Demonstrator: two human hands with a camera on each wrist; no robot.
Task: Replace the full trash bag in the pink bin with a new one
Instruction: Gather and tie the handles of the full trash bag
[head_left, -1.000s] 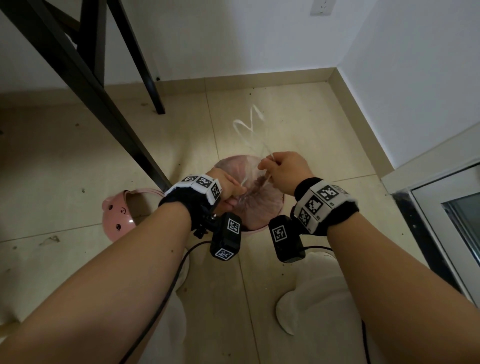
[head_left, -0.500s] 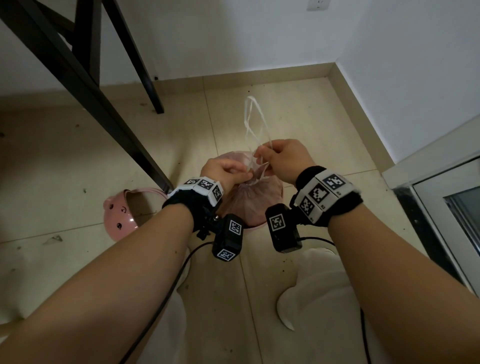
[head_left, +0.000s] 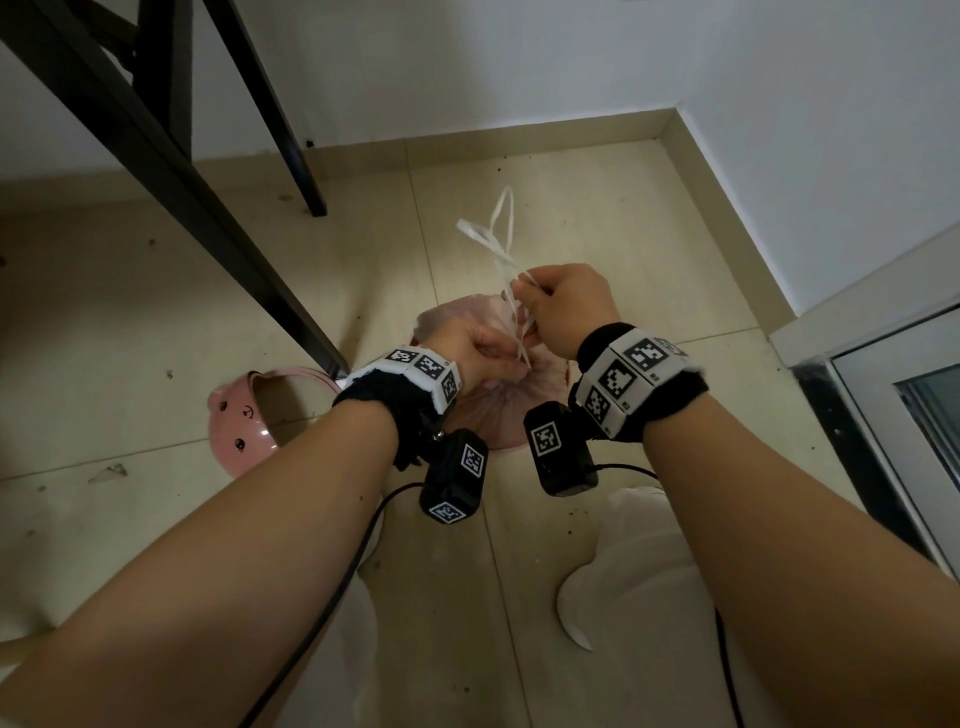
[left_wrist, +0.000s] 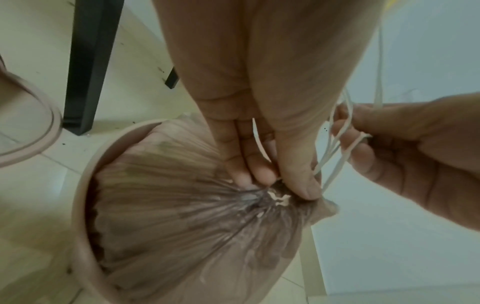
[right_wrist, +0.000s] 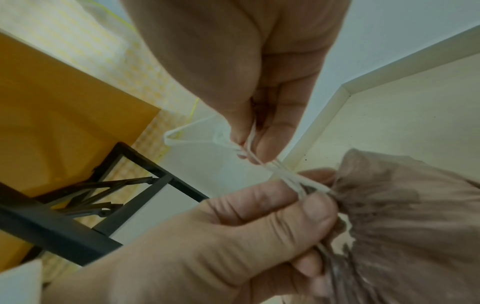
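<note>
Pink lid (head_left: 236, 421) with a small face on it is lying on the tiled floor (head_left: 130, 322) at the far left, just beside the foot of a black desk leg (head_left: 171, 171). Right of it, the pink bin (left_wrist: 80, 185) is standing on the floor with the full trash bag (left_wrist: 187, 226) still sitting inside it, the bag's top gathered into tight pleats. The left hand (head_left: 480, 353) is pinching that gathered neck, thumb and fingers (left_wrist: 249, 164) curled down onto the bunched plastic, so its grip is closed on the bag. White drawstrings (head_left: 501, 244) are running up out of the neck, passing between the two hands and looping loose above them. Just to the right, the right hand (head_left: 563, 306) is holding those strings, its grip closed with the strands caught between thumb and curled fingers (left_wrist: 350, 144), a little above and beside the left hand; the right wrist view is showing the strands crossing where the two hands meet. Farther right, the floor is meeting a white wall (head_left: 831, 130) with a pale skirting, and a glazed door frame (head_left: 893, 395) is showing at the edge.
</note>
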